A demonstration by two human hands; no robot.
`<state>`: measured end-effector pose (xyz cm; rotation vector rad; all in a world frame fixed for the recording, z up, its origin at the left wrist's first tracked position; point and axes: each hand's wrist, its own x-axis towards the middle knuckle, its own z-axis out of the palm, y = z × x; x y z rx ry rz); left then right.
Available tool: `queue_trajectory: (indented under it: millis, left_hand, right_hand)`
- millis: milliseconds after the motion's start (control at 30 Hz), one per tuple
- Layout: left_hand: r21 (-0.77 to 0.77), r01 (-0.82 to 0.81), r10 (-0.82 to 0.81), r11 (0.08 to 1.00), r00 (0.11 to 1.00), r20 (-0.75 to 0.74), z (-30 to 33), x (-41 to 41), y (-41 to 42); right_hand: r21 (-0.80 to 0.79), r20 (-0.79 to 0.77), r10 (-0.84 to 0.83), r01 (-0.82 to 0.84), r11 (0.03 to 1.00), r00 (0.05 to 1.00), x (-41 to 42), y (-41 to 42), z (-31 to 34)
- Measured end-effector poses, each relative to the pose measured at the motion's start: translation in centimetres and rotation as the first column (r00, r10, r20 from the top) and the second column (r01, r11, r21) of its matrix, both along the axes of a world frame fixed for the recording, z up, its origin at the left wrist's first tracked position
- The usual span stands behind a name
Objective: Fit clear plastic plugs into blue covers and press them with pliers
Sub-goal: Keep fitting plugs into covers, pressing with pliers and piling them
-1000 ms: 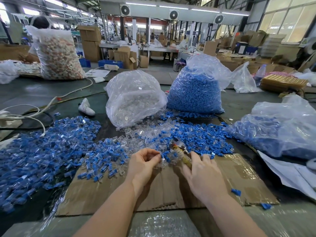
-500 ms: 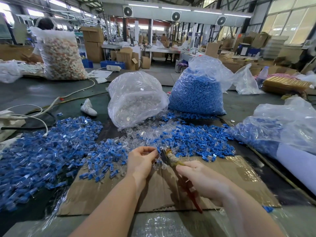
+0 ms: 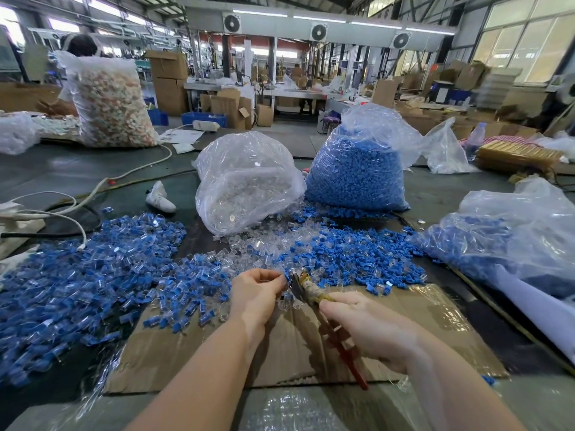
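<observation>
I observe the pliers [image 3: 306, 289] held over the cardboard sheet [image 3: 404, 309], nose pointing up and left, red handle trailing down toward the near edge. The nose meets a small piece at the left hand's fingertips; the piece is too small and too hidden to identify. The right hand [image 3: 367, 329] grips the pliers' handles, fingers [image 3: 339, 301] curled round them. The left hand [image 3: 253, 293] is curled, thumb and forefinger pinching that small piece just at the pliers' nose. I cannot tell how far apart the tool's own tips stand.

Loose clear plugs [image 3: 270, 244] lie scattered directly beyond the hands, mixed with loose blue covers [image 3: 351, 259] to the right of them. A wide spread of blue pieces with clear parts showing [image 3: 81, 275] covers the surface [image 3: 46, 172] to the left and spills onto the cardboard.

Behind the loose stock stand two clear bags side by side: one of clear plugs [image 3: 245, 185] on the left, one of blue covers [image 3: 357, 172] on the right. A third bag holding blue parts [image 3: 513, 231] lies at the far right. White cables [image 3: 62, 206] run across the left of the surface. Farther back stands a tall bag of pale mixed parts [image 3: 112, 104], with a person [image 3: 77, 46] seated behind it.
</observation>
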<state>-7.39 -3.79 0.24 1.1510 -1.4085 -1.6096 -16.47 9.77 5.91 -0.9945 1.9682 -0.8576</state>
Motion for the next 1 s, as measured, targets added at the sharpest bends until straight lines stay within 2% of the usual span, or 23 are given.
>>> queue_trajectory:
  millis: [100, 233, 367, 433, 533, 633, 800, 1000]
  left_hand:
    - [0.006, 0.000, 0.000, 1.000, 1.000, 0.014, 0.1, 0.0, 0.1]
    - [0.042, -0.020, 0.021, 0.999, 1.000, -0.005, 0.2, -0.1, 0.3]
    - [-0.029, -0.019, 0.021, 0.999, 0.998, 0.054, 0.5, -0.1, 0.6]
    - [0.041, -0.021, 0.020, 0.999, 1.000, 0.016, 0.8, -0.2, 0.8]
    - [0.145, -0.021, 0.026, 0.989, 0.999, -0.036, 1.0, -0.2, 0.8]
    - [0.152, -0.025, 0.031, 0.988, 0.999, -0.042, 0.9, -0.2, 0.9]
    - [0.176, -0.038, 0.047, 0.984, 0.998, -0.048, 0.6, -0.3, 1.2]
    - [0.166, -0.053, 0.066, 0.985, 0.995, -0.073, 0.3, -0.6, 1.6]
  right_hand:
    - [0.002, 0.017, 0.008, -0.008, 1.000, 1.000, -0.2, 0.0, -0.2]
    - [0.017, 0.088, 0.106, -0.107, 0.994, 0.991, -0.2, 0.0, 0.0]
    - [0.034, 0.110, 0.078, -0.082, 0.996, 0.991, -0.5, 0.0, -0.5]
    - [0.027, 0.106, 0.100, -0.104, 0.994, 0.989, -0.5, 0.0, -0.6]
    - [0.010, 0.086, 0.106, -0.107, 0.994, 0.991, -0.4, -0.1, -0.4]
    - [-0.016, 0.073, 0.118, -0.117, 0.993, 0.990, -0.5, -0.2, -0.5]
    - [-0.028, -0.069, 0.144, -0.146, 0.989, 0.987, -0.3, -0.2, -0.8]
    - [-0.038, -0.134, 0.138, -0.145, 0.989, 0.981, -0.1, -0.1, -1.0]
